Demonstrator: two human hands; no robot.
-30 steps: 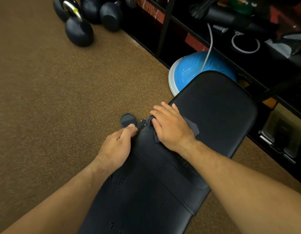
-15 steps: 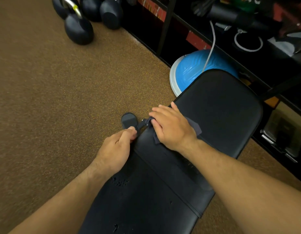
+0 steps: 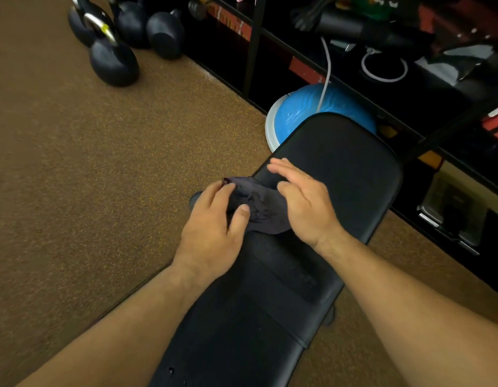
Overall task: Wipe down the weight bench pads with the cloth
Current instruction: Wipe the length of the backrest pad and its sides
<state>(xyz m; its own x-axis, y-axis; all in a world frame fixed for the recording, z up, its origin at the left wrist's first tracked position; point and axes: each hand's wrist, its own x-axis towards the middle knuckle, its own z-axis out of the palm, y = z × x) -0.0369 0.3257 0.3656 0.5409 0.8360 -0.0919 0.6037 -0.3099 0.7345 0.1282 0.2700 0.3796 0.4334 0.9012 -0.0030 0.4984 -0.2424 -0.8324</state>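
Evidently bunching the cloth (image 3: 263, 210) for a fresh wiping face, the left hand (image 3: 211, 227) pinches its folds between thumb and fingers at the bench pad (image 3: 340, 169)'s left edge. The right hand (image 3: 306, 205), fingers straight and slightly spread, steadies the other side.

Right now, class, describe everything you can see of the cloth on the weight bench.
The cloth is small, dark greyish-purple, thin and soft-looking, crumpled into creases. It lies at the left edge of the black bench pad, between the two hands. The left hand grips it, thumb on top, fingers curled over its far edge. The right hand, fingers straight and blurred, covers its right side; whether it presses cannot be told.
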